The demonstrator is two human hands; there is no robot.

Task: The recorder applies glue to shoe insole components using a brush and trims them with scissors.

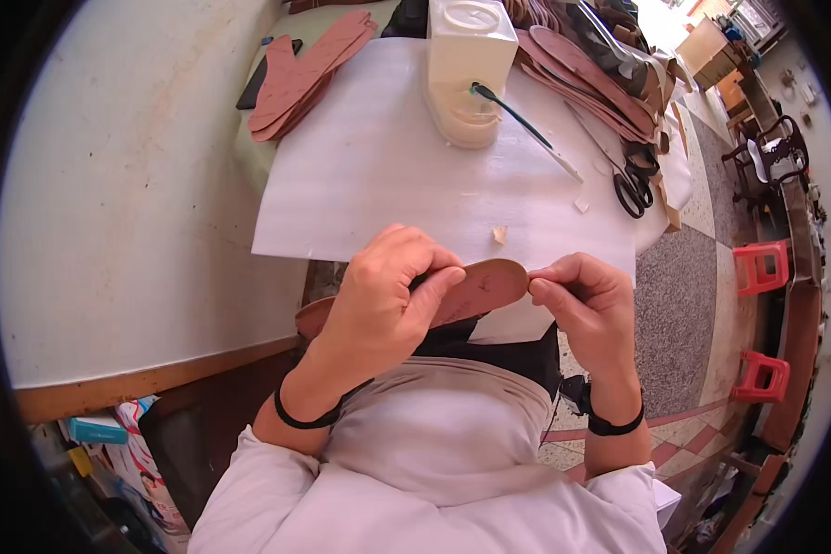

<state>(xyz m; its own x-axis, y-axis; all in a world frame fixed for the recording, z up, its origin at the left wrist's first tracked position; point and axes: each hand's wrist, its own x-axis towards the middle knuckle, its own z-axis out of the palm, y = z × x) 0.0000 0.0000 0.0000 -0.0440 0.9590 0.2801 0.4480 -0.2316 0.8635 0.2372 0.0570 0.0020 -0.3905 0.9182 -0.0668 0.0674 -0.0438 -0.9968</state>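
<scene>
A pinkish-brown shoe insole (482, 294) stretches between my two hands, just off the table's near edge. My left hand (388, 291) pinches its upper edge between thumb and fingers and hides part of its middle. At the rounded end on the right, my right hand (589, 300) grips the rim with thumb and forefinger. The insole's other end shows beyond my left wrist. A small beige scrap (499, 234) lies on the white sheet (360, 185) just past the insole.
A cut-open whitish plastic container (471, 55) holds a toothbrush-like brush (526, 129). Insole stacks lie at the left (309, 74) and right (591, 83). Black-handled scissors (633, 180) rest near the right edge. A wall (138, 185) bounds the left; red stools (762, 268) stand on the right.
</scene>
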